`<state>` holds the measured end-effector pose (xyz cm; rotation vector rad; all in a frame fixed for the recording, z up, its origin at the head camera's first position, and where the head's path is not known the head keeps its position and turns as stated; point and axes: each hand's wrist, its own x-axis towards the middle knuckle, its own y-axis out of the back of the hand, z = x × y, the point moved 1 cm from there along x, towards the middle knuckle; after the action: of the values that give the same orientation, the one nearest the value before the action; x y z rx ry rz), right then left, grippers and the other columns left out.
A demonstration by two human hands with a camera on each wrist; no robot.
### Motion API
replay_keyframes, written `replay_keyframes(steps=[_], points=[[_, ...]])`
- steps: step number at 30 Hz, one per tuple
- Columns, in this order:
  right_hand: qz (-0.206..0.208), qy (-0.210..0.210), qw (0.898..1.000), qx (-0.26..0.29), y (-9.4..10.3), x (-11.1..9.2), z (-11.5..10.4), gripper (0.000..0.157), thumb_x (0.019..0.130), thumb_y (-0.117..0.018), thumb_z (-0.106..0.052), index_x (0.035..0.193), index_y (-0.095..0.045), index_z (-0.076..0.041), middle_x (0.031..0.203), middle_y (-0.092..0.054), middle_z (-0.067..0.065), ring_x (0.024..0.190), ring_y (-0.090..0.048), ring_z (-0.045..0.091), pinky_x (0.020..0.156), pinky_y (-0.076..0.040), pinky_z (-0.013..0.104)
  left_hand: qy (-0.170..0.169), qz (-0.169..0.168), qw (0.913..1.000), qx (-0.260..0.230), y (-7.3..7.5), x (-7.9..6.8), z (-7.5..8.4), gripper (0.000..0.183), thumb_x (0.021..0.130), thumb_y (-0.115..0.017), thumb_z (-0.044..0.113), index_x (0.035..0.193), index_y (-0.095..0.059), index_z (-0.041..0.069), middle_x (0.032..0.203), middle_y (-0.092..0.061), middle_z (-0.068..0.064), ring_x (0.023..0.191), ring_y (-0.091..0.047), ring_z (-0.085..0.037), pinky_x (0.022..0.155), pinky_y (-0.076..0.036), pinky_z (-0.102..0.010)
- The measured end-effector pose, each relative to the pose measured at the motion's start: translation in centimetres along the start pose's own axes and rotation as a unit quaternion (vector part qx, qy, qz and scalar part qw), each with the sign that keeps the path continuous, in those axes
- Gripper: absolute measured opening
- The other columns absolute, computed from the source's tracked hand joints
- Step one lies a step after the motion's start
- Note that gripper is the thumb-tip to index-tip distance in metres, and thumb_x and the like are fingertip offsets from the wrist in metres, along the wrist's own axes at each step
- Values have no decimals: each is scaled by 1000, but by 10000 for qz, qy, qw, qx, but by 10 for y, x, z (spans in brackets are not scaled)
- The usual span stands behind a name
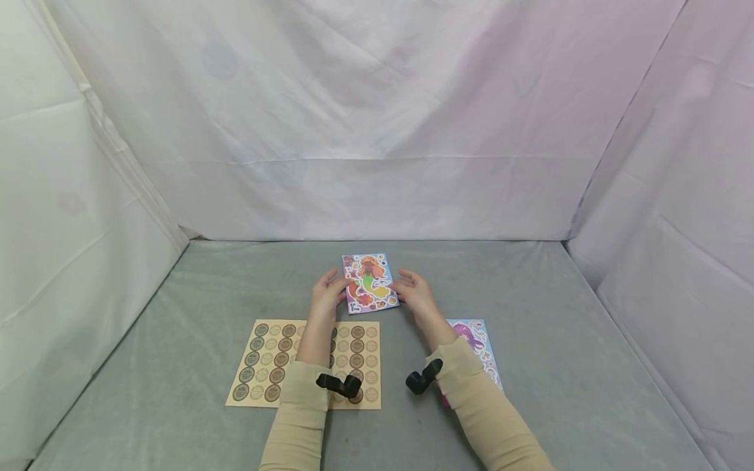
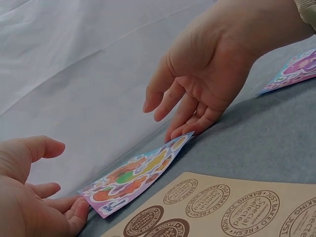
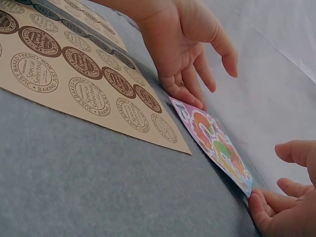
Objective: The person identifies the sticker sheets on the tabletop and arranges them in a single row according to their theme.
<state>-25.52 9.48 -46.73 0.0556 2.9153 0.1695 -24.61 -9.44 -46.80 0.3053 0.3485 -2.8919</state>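
Observation:
A small colourful sticker sheet [image 1: 371, 284] with orange, green and yellow shapes lies on the grey cloth, slightly turned. My left hand [image 1: 324, 302] touches its left edge, and my right hand [image 1: 417, 298] touches the right edge. In the left wrist view, the left thumb stands raised, apart from the sheet [image 2: 140, 180], while the lower fingers meet its edge. The right wrist view shows the right hand [image 3: 291, 205] likewise, with loosely bent fingers at the sheet's corner and the thumb away from it. Neither thumb pinches the sheet.
Under my left forearm lies a tan sheet of round brown labels [image 1: 250, 376], partly covered by the arm. A second sticker sheet [image 1: 483, 347], purple and blue, is partly hidden by my right sleeve. White cloth walls [image 1: 377, 196] enclose the back and sides.

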Motion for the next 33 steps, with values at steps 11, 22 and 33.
replay_keyframes(steps=[11, 22, 33], points=[[23, -35, 9999, 124, 1, -3, -2, 51, 83, -62, -10, 130, -44, -4, 118, -55, 17, 105, -54, 25, 85, -46, 37, 13, -49, 10000, -47, -1, -3, 3, 63, 80, -64, 6, 135, -35, 3, 128, -46, -17, 109, -50, -24, 89, -43, -35], [246, -12, 9996, 147, 5, -3, -1, 51, 81, -64, -6, 129, -46, -6, 115, -57, 14, 101, -55, 22, 83, -47, 35, -107, -76, 9992, 383, -5, -4, 4, 60, 80, -64, 8, 134, -39, 6, 127, -49, -10, 111, -49, -20, 86, -43, -34], [601, 184, 9980, -83, 11, -7, 2, 53, 78, -65, -2, 127, -48, -11, 110, -59, 9, 100, -55, 22, 77, -49, 27, -384, -128, 9974, 589, -9, -10, 3, 53, 79, -63, 3, 129, -46, 6, 121, -53, -6, 107, -49, -22, 86, -44, -35]])
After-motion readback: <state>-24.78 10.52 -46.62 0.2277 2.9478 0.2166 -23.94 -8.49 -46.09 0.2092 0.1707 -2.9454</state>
